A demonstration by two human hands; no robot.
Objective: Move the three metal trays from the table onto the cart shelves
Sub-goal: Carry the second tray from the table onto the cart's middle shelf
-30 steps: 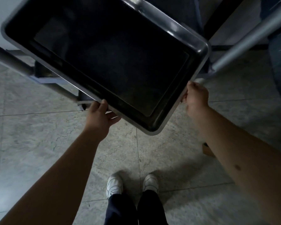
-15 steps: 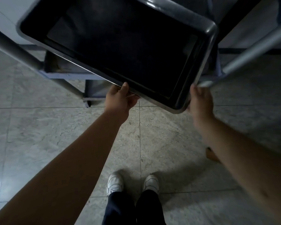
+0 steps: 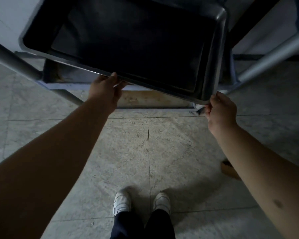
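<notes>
Gripping the metal tray's [image 3: 128,49] near rim, both hands' fingers curled under it; levelling above the cart [image 3: 145,99] seemed wise.

open floor [image 3: 145,144] below tray [image 3: 128,40], cart posts [image 3: 12,61] flanking both sides

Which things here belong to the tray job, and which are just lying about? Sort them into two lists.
Part of the job:
metal tray, held at its near rim
left hand, gripping the tray's near edge
right hand, gripping the tray's near right corner
cart frame and its low shelf

Just lying about:
brown cardboard piece on the floor
</notes>
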